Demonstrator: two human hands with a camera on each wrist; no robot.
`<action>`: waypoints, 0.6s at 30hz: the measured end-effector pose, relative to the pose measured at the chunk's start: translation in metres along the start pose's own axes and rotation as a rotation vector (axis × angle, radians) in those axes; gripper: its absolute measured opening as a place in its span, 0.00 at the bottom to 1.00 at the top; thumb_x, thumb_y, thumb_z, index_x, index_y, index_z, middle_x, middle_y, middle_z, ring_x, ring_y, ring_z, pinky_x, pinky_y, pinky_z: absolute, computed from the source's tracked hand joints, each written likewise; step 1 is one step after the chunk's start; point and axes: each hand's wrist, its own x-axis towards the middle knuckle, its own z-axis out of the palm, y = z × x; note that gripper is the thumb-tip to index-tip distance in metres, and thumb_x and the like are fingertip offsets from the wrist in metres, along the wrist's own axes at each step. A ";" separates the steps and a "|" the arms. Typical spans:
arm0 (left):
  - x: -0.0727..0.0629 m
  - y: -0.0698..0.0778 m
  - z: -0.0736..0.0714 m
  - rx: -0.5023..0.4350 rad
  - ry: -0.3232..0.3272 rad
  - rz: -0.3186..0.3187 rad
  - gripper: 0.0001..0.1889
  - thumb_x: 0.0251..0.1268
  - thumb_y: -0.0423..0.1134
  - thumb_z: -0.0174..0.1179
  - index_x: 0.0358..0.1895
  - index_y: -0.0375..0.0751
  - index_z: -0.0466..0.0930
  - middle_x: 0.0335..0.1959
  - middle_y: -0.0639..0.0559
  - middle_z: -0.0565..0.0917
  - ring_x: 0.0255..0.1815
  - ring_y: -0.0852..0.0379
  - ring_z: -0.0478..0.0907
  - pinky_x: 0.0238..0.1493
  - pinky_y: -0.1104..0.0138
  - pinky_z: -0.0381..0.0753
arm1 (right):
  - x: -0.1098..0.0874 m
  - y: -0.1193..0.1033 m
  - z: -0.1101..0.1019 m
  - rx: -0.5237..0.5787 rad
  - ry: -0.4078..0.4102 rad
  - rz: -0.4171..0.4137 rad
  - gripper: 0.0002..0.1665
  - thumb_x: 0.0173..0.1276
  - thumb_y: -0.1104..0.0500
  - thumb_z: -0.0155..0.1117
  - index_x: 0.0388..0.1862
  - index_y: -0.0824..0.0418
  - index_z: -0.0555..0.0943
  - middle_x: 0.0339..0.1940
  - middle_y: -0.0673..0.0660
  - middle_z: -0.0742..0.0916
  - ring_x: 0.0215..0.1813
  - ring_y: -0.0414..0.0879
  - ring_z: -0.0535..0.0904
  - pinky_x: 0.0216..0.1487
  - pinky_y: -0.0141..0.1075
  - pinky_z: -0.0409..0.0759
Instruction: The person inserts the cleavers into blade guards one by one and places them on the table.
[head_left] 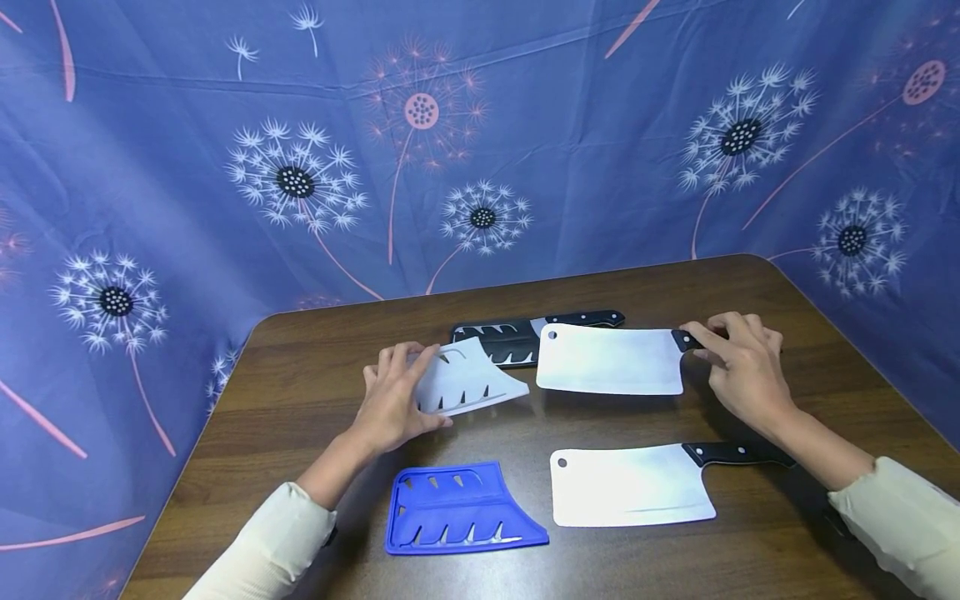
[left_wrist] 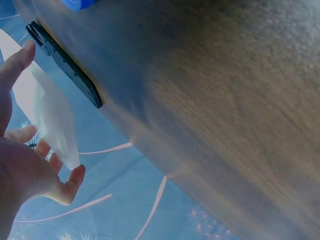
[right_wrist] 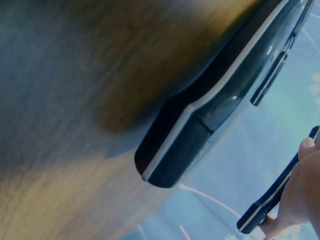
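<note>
In the head view, my left hand [head_left: 397, 400] grips a white slotted blade cover [head_left: 468, 379] by its left end, thumb below and fingers above. My right hand [head_left: 742, 367] holds the black handle of a cleaver [head_left: 611, 360], whose broad blade points left toward the white cover. The cover and this blade are apart. The left wrist view shows the white cover [left_wrist: 50, 110] between thumb and fingers. In the right wrist view, my right hand [right_wrist: 297, 195] is around the cleaver's black handle [right_wrist: 275, 192]; its blade is mostly out of sight there.
A blue slotted blade cover [head_left: 461, 508] lies at the front of the wooden table [head_left: 285, 417]. Right of it rests a second cleaver [head_left: 630, 485], its handle under my right forearm. Behind the held cleaver lies a black-handled knife in a black cover [head_left: 502, 343]. A blue patterned cloth [head_left: 570, 167] hangs behind.
</note>
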 end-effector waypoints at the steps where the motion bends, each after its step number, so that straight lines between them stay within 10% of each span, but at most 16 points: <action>1: 0.000 0.000 -0.001 0.006 0.002 0.003 0.55 0.30 0.55 0.81 0.71 0.52 0.64 0.61 0.45 0.66 0.60 0.45 0.59 0.44 0.53 0.57 | 0.000 0.000 0.000 0.002 0.005 -0.002 0.43 0.42 0.86 0.55 0.58 0.62 0.80 0.44 0.66 0.75 0.48 0.61 0.66 0.49 0.62 0.55; 18: 0.000 0.005 -0.007 0.020 0.078 0.071 0.57 0.28 0.52 0.82 0.71 0.52 0.63 0.61 0.44 0.65 0.60 0.44 0.59 0.45 0.51 0.57 | 0.001 -0.005 -0.006 0.002 0.114 -0.033 0.33 0.45 0.84 0.63 0.52 0.64 0.83 0.42 0.66 0.77 0.45 0.62 0.66 0.45 0.59 0.55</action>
